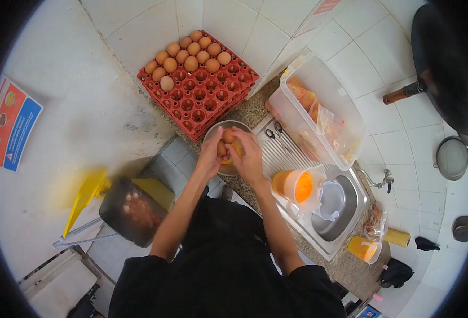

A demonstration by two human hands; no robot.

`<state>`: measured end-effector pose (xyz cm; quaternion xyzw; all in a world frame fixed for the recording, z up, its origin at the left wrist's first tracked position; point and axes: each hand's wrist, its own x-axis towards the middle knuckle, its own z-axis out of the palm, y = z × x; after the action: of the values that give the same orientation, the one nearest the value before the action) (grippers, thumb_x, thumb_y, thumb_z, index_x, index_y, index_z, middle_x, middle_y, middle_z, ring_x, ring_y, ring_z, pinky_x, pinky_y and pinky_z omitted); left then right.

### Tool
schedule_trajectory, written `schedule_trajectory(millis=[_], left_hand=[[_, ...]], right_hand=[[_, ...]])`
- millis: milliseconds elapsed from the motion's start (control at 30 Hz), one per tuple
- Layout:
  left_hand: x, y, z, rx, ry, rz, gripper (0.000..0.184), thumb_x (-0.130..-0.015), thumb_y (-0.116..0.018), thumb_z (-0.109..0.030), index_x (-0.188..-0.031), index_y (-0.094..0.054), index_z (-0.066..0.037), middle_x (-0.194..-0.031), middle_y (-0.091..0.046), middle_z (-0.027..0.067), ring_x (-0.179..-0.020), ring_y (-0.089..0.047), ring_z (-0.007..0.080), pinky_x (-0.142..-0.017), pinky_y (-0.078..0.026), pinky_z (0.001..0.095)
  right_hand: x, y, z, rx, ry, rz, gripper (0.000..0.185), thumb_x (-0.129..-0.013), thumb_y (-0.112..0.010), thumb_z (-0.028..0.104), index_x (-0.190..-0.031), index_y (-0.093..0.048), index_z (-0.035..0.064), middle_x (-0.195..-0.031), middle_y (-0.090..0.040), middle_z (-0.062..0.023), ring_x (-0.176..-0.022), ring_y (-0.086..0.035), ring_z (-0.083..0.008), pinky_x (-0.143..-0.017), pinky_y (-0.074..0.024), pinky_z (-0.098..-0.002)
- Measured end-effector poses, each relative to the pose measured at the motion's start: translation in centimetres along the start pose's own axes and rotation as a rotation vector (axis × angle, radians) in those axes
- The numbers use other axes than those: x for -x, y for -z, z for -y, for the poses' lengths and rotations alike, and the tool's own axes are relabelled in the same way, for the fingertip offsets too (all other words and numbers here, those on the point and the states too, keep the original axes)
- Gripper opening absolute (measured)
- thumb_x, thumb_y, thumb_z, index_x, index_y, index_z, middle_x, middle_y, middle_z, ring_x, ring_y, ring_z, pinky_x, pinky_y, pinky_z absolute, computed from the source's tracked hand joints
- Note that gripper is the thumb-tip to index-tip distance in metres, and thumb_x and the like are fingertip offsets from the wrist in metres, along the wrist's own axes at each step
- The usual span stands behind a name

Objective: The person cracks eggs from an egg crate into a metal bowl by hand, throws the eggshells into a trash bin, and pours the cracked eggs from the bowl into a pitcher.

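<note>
My left hand (pixel 209 155) and my right hand (pixel 250 158) meet over a metal bowl (pixel 213 129) on the counter. Fingers of my left hand curl round one brown egg (pixel 221 148). Against it, a second brown egg (pixel 228 135) is gripped by my right hand. Whether either shell is cracked, I cannot tell. Yellow-orange egg shows in the bowl below, partly hidden by my hands. Just beyond stands a stack of red egg trays (pixel 198 114), with several brown eggs (pixel 191 64) toward its far side.
Right of my hands are a ribbed steel sink (pixel 327 230), scissors (pixel 270 133), a clear plastic tub (pixel 345 114) with bagged food and a jug (pixel 314 199) of orange liquid. Another jug (pixel 362 248) stands nearer. A bin (pixel 130 212) with a yellow lid (pixel 85 199) stands lower left.
</note>
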<state>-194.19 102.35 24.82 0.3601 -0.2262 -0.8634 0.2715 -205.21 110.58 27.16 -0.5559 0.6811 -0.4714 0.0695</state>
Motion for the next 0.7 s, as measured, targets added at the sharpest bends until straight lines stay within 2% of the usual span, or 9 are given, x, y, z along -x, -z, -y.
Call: schedule_trajectory(millis=[167, 267, 333, 400, 433, 500, 533, 600, 700], left_hand=[[2.9, 4.7, 0.3, 0.155, 0.068, 0.044, 0.034, -0.099, -0.063, -0.035, -0.121, -0.062, -0.009, -0.106, -0.067, 0.0041, -0.069, -0.054, 0.0063, -0.055, -0.04, 0.0211], [7.3, 12.0, -0.9, 0.122, -0.093, -0.018, 0.038, -0.097, -0.065, -0.031, -0.127, -0.06, -0.007, -0.116, -0.067, 0.007, -0.076, -0.057, 0.0088, -0.058, -0.042, 0.0196], [10.2, 20.4, -0.4, -0.378, -0.33, -0.395, 0.043, -0.097, -0.067, -0.029, -0.132, -0.058, -0.005, -0.117, -0.068, 0.0061, -0.086, -0.063, 0.0098, -0.067, -0.046, 0.021], [13.9, 28.4, -0.6, -0.795, -0.334, -0.826, 0.047, -0.094, -0.071, -0.03, -0.13, -0.061, -0.002, -0.116, -0.071, 0.0087, -0.096, -0.068, 0.0148, -0.076, -0.052, 0.0259], [16.3, 30.2, -1.4, -1.278, -0.326, -0.822, 0.048, -0.091, -0.073, -0.034, -0.124, -0.064, 0.0, -0.112, -0.072, 0.0118, -0.097, -0.069, 0.0182, -0.079, -0.053, 0.03], [20.6, 36.7, -1.3, -1.462, -0.155, -1.006, 0.052, -0.083, -0.078, -0.04, -0.111, -0.071, 0.003, -0.101, -0.074, 0.0178, -0.09, -0.072, 0.0254, -0.08, -0.055, 0.0369], [22.2, 38.4, -1.3, -1.635, 0.071, -1.163, 0.055, -0.083, -0.078, -0.04, -0.113, -0.069, 0.005, -0.093, -0.075, 0.0179, -0.081, -0.072, 0.027, -0.073, -0.055, 0.039], [26.2, 44.3, 0.9, -1.844, -0.264, -1.187, 0.06, -0.083, -0.076, -0.049, -0.112, -0.069, 0.004, -0.085, -0.074, 0.0142, -0.078, -0.072, 0.0244, -0.067, -0.054, 0.0384], [26.0, 43.4, 0.8, -0.909, -0.151, -1.274, 0.061, -0.087, -0.072, -0.053, -0.118, -0.068, 0.0, -0.081, -0.072, 0.0067, -0.073, -0.069, 0.0225, -0.064, -0.054, 0.0393]], right_hand=[[1.9, 0.6, 0.7, -0.185, -0.123, -0.048, 0.032, -0.088, -0.073, 0.008, -0.119, -0.065, 0.0036, -0.124, -0.066, -0.012, -0.115, -0.062, -0.0254, -0.095, -0.0503, -0.0365], [4.1, 0.9, -2.1, -0.175, -0.434, -0.279, 0.028, -0.087, -0.072, 0.007, -0.114, -0.067, 0.0029, -0.11, -0.069, -0.0125, -0.09, -0.066, -0.0263, -0.08, -0.0523, -0.0384], [3.1, 1.2, -3.5, -0.136, -0.424, -0.32, 0.025, -0.087, -0.073, 0.007, -0.112, -0.068, 0.0031, -0.104, -0.07, -0.0125, -0.084, -0.066, -0.0255, -0.076, -0.0522, -0.0373], [0.8, 0.7, -3.8, -0.084, -0.341, -0.316, 0.024, -0.087, -0.073, 0.008, -0.11, -0.068, 0.0036, -0.101, -0.07, -0.0123, -0.084, -0.066, -0.0259, -0.076, -0.052, -0.0374], [-1.9, 0.6, -3.1, -0.049, -0.26, -0.296, 0.023, -0.087, -0.072, 0.008, -0.109, -0.068, 0.0039, -0.099, -0.07, -0.0122, -0.086, -0.066, -0.0267, -0.077, -0.0518, -0.0381], [-7.6, 0.0, -1.8, 0.034, -0.107, -0.277, 0.022, -0.087, -0.071, 0.009, -0.108, -0.068, 0.0046, -0.099, -0.069, -0.0125, -0.092, -0.065, -0.029, -0.082, -0.0508, -0.0399], [-10.5, -0.7, -1.6, 0.082, -0.037, -0.277, 0.021, -0.087, -0.07, 0.01, -0.108, -0.068, 0.0049, -0.101, -0.068, -0.0131, -0.096, -0.064, -0.0305, -0.085, -0.0501, -0.0409], [-16.0, -2.4, -2.9, 0.178, 0.143, -0.271, 0.022, -0.085, -0.068, 0.006, -0.108, -0.067, 0.0046, -0.105, -0.067, -0.0134, -0.103, -0.061, -0.034, -0.09, -0.0481, -0.0437], [-22.6, -3.3, -4.8, 0.26, 0.236, 0.025, 0.031, -0.08, -0.063, -0.001, -0.111, -0.066, 0.0049, -0.108, -0.066, -0.0157, -0.101, -0.062, -0.0359, -0.087, -0.0499, -0.0443]])
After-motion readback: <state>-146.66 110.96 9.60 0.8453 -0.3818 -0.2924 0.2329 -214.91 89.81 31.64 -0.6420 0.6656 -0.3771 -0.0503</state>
